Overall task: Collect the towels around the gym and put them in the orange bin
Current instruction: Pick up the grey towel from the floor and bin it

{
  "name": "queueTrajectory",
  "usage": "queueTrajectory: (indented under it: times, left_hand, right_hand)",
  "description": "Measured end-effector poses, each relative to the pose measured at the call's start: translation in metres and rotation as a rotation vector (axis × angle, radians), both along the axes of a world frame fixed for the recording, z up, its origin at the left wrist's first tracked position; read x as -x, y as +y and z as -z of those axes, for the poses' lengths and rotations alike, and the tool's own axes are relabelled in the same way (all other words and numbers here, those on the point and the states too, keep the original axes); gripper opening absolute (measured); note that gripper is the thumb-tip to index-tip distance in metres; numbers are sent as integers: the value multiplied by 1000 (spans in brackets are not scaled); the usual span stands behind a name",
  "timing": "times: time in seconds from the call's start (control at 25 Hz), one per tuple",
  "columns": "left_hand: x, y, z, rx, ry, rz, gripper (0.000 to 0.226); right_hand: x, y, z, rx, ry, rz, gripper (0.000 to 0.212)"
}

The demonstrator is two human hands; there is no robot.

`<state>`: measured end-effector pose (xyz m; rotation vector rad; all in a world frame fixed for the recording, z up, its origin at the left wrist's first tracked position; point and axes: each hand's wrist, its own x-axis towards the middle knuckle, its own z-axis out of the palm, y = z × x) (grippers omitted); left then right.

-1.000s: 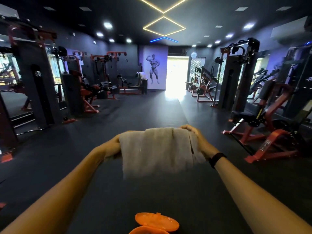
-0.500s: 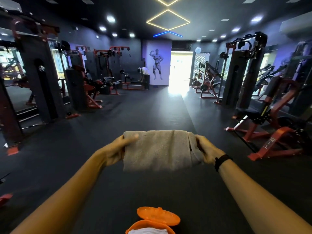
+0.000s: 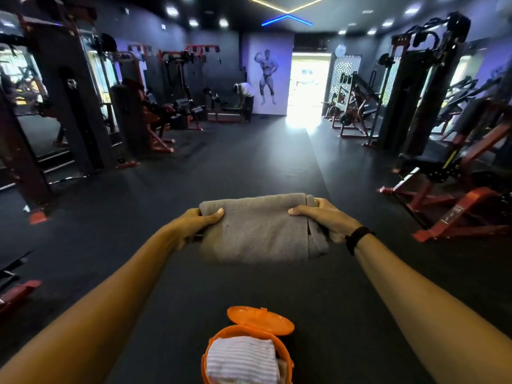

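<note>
A folded grey towel (image 3: pixel 255 228) hangs in the air in front of me, stretched between both hands. My left hand (image 3: pixel 195 224) grips its left edge, thumb on top. My right hand (image 3: pixel 322 217) grips the right edge, where a second fold hangs down. Below, at the bottom of the view, stands the orange bin (image 3: pixel 221 339) with its round lid (image 3: pixel 260 320) flipped open. A white striped towel (image 3: pixel 242 358) lies folded inside the bin.
Dark rubber floor (image 3: pixel 249 162) runs ahead to a bright doorway (image 3: pixel 309 84). Red and black weight machines line the left (image 3: pixel 133 115) and right (image 3: pixel 448 162) sides. A person (image 3: pixel 245 98) bends over a bench at the far wall.
The towel has come down and closer with both hands still holding it. My view has tilted down, so the bin and the white towel inside it now show.
</note>
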<state>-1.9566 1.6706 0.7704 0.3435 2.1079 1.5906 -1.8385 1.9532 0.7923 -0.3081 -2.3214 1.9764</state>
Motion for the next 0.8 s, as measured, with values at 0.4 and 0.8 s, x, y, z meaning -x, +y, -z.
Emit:
queueTrajectory:
  times: [0.4,0.8]
  left_hand:
    - [4,12,100,336,106,-25,41]
    - [111,11,253,509,-3,255,26]
  right_hand:
    - [30,28,93,-472,-124,-27,39]
    - [79,39,295,-549,-652,344,47]
